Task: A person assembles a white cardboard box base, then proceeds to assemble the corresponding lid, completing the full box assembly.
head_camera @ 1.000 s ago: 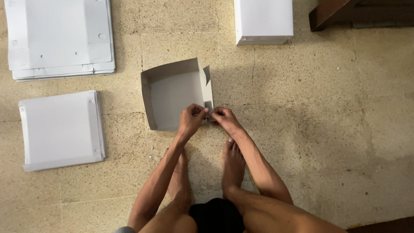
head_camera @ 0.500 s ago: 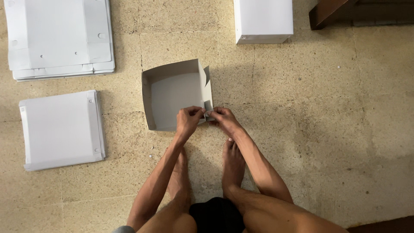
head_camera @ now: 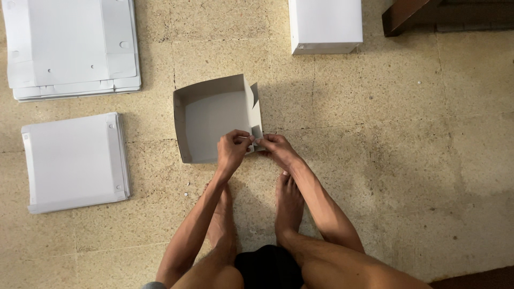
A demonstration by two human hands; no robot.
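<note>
the left hand [head_camera: 233,147] and the right hand [head_camera: 274,147] meet at the near right corner of the box [head_camera: 211,115], a grey cardboard tray with its walls half raised, which sits on the floor [head_camera: 428,160] just in front of the bare feet [head_camera: 257,214]. both hands pinch a small flap [head_camera: 257,131] there with the fingertips, so the step in hand seems to be the closing of this corner; the next move probably needs the flap to be pushed into its slot while the side wall is kept upright. both arms are stretched forward and down, wrists near together. flat sheets [head_camera: 75,160] lie to the left, well apart, and a white box [head_camera: 325,24] farther ahead.
</note>
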